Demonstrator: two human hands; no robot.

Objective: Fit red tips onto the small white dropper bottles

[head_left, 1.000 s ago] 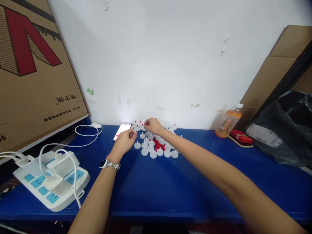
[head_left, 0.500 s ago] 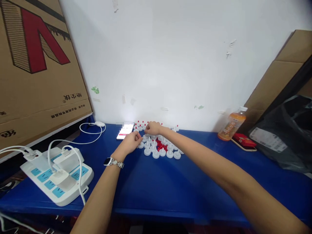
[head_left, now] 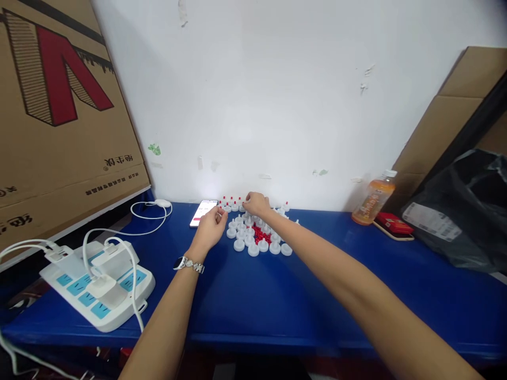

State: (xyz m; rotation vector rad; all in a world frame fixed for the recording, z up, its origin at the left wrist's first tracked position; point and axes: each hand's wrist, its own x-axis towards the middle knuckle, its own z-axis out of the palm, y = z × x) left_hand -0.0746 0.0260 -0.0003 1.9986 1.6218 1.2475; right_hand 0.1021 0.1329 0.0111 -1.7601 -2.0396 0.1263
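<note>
At the back of the blue tabletop [head_left: 245, 295], close to the pale wall [head_left: 269, 105], both of the person's hands meet a cluster of round white plastic lids with narrow upright nozzles [head_left: 253, 250]. The left hand [head_left: 210, 228] stands at the cluster's left edge, fingers curled and the thumb drawn in toward the forefinger; whether anything small is pinched there cannot be told. The nearest lids lie just to its right, and a flat white smartphone with a lit screen [head_left: 203, 213] lies just behind and to the left of it. The right hand [head_left: 257, 203] reaches over the back of the cluster, palm down, fingers bent and tips gathered; what they have hold of, if anything, is too small to make out.

Between the two hands, near the wall, a row of white lids tipped with red caps [head_left: 235, 208] stands upright, the right fingertips beside its right end. Nearer the person than the right hand, a loose heap of small red plastic caps [head_left: 260, 236] lies among the plain lids, which surround much of it. One more red-tipped white lid [head_left: 286, 207] stands farther right, beyond the right forearm.
</note>
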